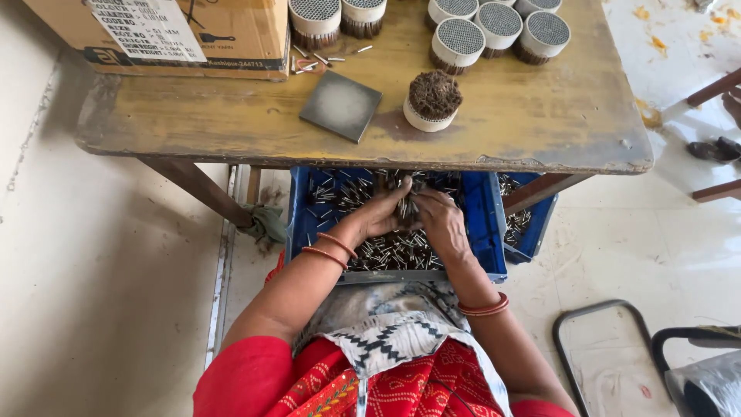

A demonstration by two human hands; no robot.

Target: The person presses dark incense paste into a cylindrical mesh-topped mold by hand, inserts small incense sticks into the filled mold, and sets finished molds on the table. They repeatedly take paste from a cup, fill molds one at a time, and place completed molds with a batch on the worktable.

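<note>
Both hands reach into a blue plastic crate under the table edge, full of small thin metal tubes. My left hand and my right hand are pressed together around a bunch of those tubes, fingers curled over it. On the worn yellow wooden table above stands a white ring packed with dark sticks, next to a flat grey square plate.
Several round white bundles with honeycomb tops stand at the table's far edge. A cardboard box fills the far left corner. A second blue crate sits behind the first. Metal chair frames stand at the lower right.
</note>
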